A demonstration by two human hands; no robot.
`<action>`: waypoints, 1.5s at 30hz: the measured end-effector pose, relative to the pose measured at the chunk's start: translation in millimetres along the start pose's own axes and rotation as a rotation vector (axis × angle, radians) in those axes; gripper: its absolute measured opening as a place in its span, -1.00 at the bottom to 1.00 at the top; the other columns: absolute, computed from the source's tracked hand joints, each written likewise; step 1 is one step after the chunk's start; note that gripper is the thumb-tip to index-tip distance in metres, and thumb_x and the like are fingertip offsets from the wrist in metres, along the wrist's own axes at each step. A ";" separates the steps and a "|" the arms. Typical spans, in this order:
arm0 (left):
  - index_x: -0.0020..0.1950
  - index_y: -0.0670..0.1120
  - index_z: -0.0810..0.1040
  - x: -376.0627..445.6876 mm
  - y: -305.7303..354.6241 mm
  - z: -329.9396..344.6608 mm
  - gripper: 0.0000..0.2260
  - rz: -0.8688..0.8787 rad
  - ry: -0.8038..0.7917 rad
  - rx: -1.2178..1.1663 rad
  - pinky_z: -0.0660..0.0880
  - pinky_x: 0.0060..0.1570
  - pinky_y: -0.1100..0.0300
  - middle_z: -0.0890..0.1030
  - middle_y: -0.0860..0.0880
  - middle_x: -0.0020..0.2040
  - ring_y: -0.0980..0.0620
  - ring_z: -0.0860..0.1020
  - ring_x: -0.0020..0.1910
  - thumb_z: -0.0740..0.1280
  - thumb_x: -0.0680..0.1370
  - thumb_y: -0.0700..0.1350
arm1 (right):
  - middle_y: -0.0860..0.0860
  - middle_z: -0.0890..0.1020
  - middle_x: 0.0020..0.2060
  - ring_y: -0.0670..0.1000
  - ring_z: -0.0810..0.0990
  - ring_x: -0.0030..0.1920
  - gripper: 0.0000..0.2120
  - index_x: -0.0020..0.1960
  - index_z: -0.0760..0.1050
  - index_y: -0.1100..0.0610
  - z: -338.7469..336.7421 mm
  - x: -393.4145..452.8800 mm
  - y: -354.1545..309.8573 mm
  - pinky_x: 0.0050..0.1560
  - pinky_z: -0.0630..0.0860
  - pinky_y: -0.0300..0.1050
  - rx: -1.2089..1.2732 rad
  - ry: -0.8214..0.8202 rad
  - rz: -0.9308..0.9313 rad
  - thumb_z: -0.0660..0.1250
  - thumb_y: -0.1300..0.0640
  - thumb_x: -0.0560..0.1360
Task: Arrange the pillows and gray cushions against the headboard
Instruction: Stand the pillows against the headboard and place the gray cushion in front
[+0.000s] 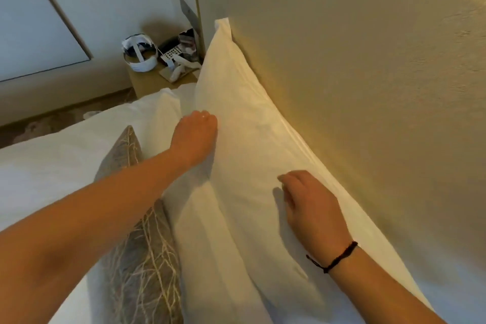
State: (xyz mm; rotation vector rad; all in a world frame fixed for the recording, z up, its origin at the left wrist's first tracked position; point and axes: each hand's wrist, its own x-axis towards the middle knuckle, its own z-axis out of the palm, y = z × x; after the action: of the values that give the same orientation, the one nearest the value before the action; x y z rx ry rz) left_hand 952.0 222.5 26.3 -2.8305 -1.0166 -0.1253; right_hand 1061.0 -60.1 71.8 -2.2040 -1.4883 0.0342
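Pillow (252,155) against the headboard (355,87) looks soft and light; left hand (196,137) and right hand (311,205) press it flat-fingered, gripping nothing

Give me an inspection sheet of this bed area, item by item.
Surface: bed with white bedding.
Job's things: white pillow leaning on the headboard; a second white pillow in front of it; gray cushion upright before that.
Clutter: white headset and small items on the nightstand.
Hands: left hand and right hand both press the pillow against the headboard.
Cables: nothing seen.
Surroundings: pale wall panel, patterned floor.
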 end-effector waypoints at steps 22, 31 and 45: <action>-0.01 -0.02 0.58 -86.6 -48.2 -8.2 -0.89 0.561 -0.464 0.361 0.41 -0.18 0.11 0.56 0.03 -0.11 -0.02 0.56 -0.10 0.31 0.50 -0.07 | 0.00 0.56 -0.41 0.00 0.45 -0.46 -0.60 -0.37 0.25 0.02 125.0 -90.6 -109.9 -0.48 0.14 -0.16 -0.014 -0.333 0.130 0.31 -0.09 0.54; 0.13 0.07 0.49 -103.7 -23.2 -32.0 -0.77 0.553 -0.623 0.327 0.31 0.06 0.04 0.52 0.08 0.03 -0.02 0.41 0.08 0.28 0.49 0.03 | -0.07 0.46 -0.11 -0.03 0.43 -0.16 -0.56 -0.02 0.38 -0.03 110.3 -105.9 -95.5 -0.25 0.32 -0.18 0.293 -0.551 0.369 0.12 -0.40 0.48; 0.13 0.11 0.59 -101.9 9.5 -55.2 -0.80 0.615 -0.585 0.068 0.28 0.16 0.05 0.62 0.15 0.07 0.04 0.53 0.07 0.26 0.59 0.12 | -0.12 0.48 -0.23 -0.18 0.42 -0.34 -0.64 0.14 0.38 -0.29 41.6 -152.6 -56.9 -0.26 0.40 -0.33 0.595 -0.497 0.371 0.42 0.01 0.46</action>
State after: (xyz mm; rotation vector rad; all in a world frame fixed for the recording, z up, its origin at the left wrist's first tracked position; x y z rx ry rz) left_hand 877.8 143.1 67.5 -3.0165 -0.1464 0.8094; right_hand 937.6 -162.3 21.1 -1.9947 -1.0621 1.0658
